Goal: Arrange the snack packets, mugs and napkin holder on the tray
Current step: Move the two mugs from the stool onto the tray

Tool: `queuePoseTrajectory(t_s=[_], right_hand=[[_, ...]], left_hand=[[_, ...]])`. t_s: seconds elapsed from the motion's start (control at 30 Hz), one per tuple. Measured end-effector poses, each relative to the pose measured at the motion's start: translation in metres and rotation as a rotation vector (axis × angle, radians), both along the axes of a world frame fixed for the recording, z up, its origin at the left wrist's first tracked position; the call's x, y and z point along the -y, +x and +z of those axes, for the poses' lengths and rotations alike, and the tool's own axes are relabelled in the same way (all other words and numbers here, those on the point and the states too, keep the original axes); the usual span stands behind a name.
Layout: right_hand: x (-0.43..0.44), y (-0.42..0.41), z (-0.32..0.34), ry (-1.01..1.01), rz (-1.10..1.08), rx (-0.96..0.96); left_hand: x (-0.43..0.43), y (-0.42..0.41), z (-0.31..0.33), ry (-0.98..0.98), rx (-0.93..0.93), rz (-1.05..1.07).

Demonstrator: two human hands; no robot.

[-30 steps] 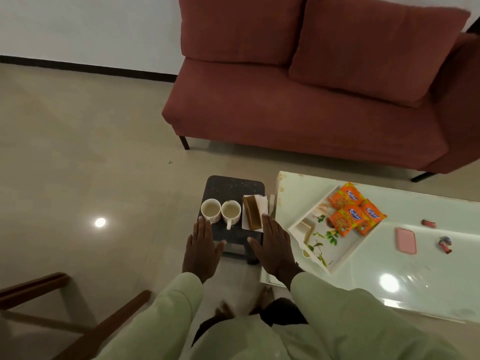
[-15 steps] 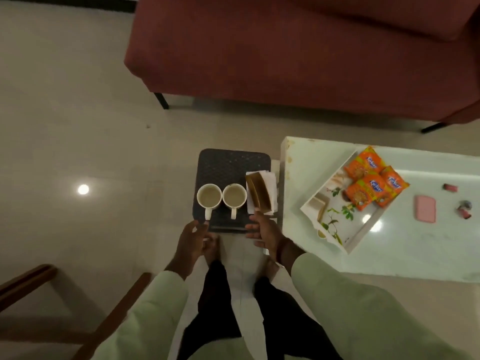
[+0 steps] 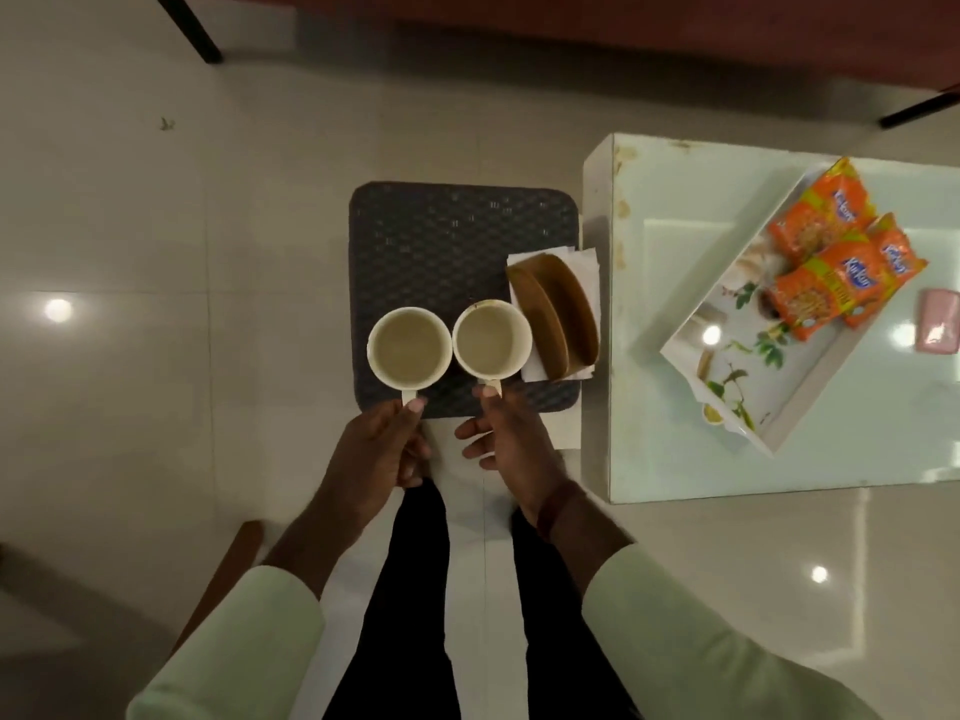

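Two white mugs stand side by side at the near edge of a small dark stool (image 3: 457, 236). My left hand (image 3: 382, 449) pinches the handle of the left mug (image 3: 409, 348). My right hand (image 3: 511, 439) pinches the handle of the right mug (image 3: 492, 339). A brown napkin holder (image 3: 553, 314) with white napkins stands just right of the mugs. On the white table to the right lies a floral white tray (image 3: 737, 366) with three orange snack packets (image 3: 826, 262) at its far end.
The white glass-topped table (image 3: 727, 459) stands right of the stool, with a pink object (image 3: 937, 327) on it past the tray. A red sofa (image 3: 675, 28) runs along the top. A wooden chair arm (image 3: 228, 569) sits at lower left. My legs stand below the stool.
The view has tilted down and closer over the stool. Both hands moved forward from near the stool's edge and closed on the two mug handles.
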State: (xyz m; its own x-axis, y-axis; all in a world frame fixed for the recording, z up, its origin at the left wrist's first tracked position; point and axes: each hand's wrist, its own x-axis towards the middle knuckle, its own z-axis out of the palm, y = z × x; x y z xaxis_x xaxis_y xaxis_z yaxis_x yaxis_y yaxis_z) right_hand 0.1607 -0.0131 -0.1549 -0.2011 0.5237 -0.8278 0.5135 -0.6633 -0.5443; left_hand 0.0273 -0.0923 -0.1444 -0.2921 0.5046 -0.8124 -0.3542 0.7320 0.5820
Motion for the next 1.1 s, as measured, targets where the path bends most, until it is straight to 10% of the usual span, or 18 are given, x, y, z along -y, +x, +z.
queuePoseTrajectory(t_s=[0.5,1.1], right_hand=[[0.01,-0.005,-0.006,0.08,-0.114,-0.088],[-0.023,0.06,0.118,0.184,-0.382,-0.286]], left_hand=[[0.002,0.005,-0.008,0.083,-0.03,0.075],[-0.055,0.042,0.122,0.193,-0.025,-0.03]])
